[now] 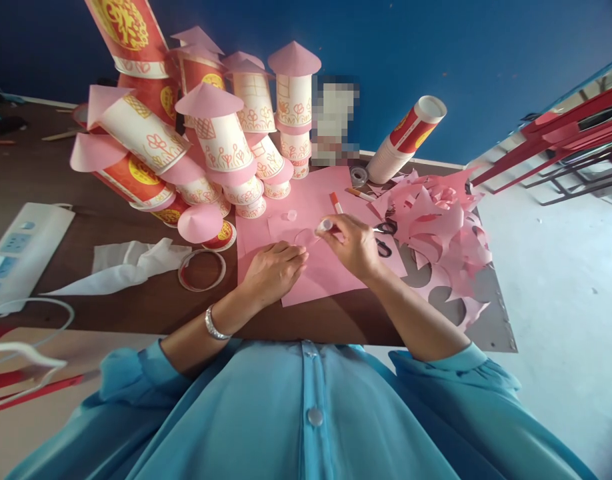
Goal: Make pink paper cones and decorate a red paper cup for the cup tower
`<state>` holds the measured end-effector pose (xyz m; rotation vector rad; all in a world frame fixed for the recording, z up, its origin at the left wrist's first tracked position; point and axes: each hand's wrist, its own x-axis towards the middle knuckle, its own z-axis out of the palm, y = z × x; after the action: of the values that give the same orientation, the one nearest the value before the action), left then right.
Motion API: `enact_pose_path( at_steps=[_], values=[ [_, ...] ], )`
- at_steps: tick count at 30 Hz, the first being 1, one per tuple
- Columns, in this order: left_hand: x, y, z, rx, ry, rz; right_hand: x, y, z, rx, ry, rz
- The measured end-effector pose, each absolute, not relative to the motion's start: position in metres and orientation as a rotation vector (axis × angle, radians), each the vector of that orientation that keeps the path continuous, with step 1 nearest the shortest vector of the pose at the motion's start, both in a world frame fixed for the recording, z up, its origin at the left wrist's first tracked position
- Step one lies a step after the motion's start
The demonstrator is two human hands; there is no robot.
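And here's your right hand with its fingers clamped on a small white tube, right over the pink sheet! Your left hand lies low on that sheet, fingers close together, though whether they pinch anything underneath, I can't tell. Black-handled scissors sit just beside your right hand, the orange-tipped marker beyond it, cup towers off to your left

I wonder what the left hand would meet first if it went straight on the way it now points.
Probably the right hand, which holds a small white tube, though its height above the pink paper is unclear.
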<state>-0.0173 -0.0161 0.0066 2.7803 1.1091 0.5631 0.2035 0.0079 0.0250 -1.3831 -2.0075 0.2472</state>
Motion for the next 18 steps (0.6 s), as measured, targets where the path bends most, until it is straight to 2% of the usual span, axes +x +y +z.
enact_pose_path(
  at_steps=[4,12,18],
  values=[
    [-0.017,-0.016,0.006,2.796,1.113,0.559,0.195,0.004,0.018,-1.366,-2.107,0.316],
    [-0.017,-0.017,0.003,2.794,1.120,0.612,0.211,0.019,0.022,-1.458,-2.056,0.148],
    [-0.018,-0.016,0.005,2.792,1.126,0.553,0.202,0.010,0.026,-1.407,-2.003,0.202]
  ],
)
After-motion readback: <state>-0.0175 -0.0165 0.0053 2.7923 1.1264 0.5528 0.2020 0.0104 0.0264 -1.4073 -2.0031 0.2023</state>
